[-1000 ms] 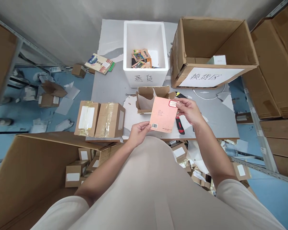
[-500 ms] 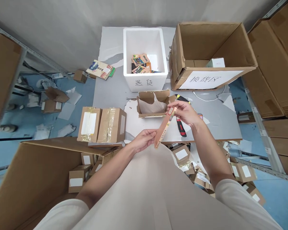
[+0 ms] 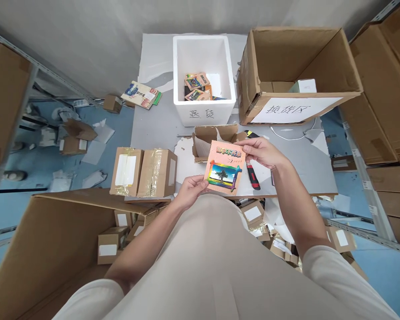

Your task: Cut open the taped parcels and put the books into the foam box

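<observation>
A flat, square pink box [image 3: 222,166] with a picture of a tree on its front is held up between my two hands. My left hand [image 3: 192,189] pinches its lower left corner, while my right hand [image 3: 262,153] grips the upper right edge. Right behind it stands an open small carton [image 3: 216,129] with white paper inside, partly covered by the pink box. Beneath my right hand lies a red and black utility knife [image 3: 252,176]. A yellow and black tool [image 3: 251,134] shows just beyond my fingers, partly hidden.
At the back are a white foam bin [image 3: 205,114] with several similar pink boxes [image 3: 197,81] and a large labelled carton [image 3: 293,109]. Two taped cartons [image 3: 157,173] stand on the table's left, with flat packs [image 3: 140,94] behind. A big open carton [image 3: 66,200] is at lower left.
The pink box has turned from edge-on to showing its tree-picture front. Both hands still hold it, and my right hand has shifted slightly right.
</observation>
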### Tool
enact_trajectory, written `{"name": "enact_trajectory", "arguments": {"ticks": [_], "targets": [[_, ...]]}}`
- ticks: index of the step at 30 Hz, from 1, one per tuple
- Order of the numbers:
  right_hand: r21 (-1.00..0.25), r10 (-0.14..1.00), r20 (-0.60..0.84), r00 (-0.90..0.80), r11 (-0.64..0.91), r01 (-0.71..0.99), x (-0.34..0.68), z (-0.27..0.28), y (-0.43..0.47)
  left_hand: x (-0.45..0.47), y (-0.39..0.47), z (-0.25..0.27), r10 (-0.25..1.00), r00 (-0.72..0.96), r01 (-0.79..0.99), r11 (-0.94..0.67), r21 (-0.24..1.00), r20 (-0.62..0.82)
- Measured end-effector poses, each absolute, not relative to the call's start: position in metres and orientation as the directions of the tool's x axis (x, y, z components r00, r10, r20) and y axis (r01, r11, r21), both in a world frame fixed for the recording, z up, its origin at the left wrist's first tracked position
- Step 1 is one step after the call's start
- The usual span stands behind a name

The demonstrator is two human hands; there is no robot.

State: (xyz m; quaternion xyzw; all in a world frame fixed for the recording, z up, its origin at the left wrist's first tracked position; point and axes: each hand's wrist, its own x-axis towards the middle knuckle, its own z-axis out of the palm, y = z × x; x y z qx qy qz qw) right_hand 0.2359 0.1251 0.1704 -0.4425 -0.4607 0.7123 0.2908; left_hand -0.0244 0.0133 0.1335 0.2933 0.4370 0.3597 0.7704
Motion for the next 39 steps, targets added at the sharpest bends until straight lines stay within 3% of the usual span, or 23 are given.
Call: {"name": "enact_trajectory", "arguments": {"ticks": [10, 17, 22, 29, 32, 35, 37, 39], "targets": [[-0.88, 0.799, -0.391, -0.456, -0.47, -0.069, 0.24, 0.169, 0.124, -0.018, 0.015, 0.125, 0.822, 0.322, -0.33, 0.562, 0.758, -0.47], [-0.901, 0.783, -0.413, -0.465, -0.427, 0.082, 0.248, 0.173, 0.125, -0.015, 0.022, 0.122, 0.858, 0.3, -0.344, 0.505, 0.791, -0.418], [-0.927, 0.876, -0.372, -0.308, -0.367, 0.076, 0.237, 0.178, 0.14, -0.014, 0.031, 0.129, 0.869, 0.265, -0.343, 0.49, 0.801, -0.418], [-0.969, 0.979, -0.202, 0.027, -0.195, -0.152, 0.199, 0.173, 0.245, -0.035, 0.033, 0.122, 0.899, 0.021, -0.292, 0.423, 0.858, -0.437], [-0.954, 0.96, -0.226, 0.166, -0.184, -0.237, 0.165, 0.16, 0.296, -0.048, 0.037, 0.11, 0.913, -0.082, -0.176, 0.381, 0.908, -0.4], [-0.926, 0.919, -0.341, 0.199, -0.29, -0.243, 0.138, 0.144, 0.329, -0.057, 0.052, 0.102, 0.955, -0.123, 0.083, 0.282, 0.956, -0.271], [-0.91, 0.897, -0.403, 0.179, -0.372, -0.185, 0.135, 0.135, 0.336, -0.06, 0.065, 0.1, 0.986, -0.064, 0.295, 0.164, 0.941, -0.152], [-0.932, 0.919, -0.362, 0.154, -0.353, -0.082, 0.148, 0.129, 0.325, -0.059, 0.08, 0.099, 0.997, 0.041, 0.478, 0.033, 0.878, -0.059]]}}
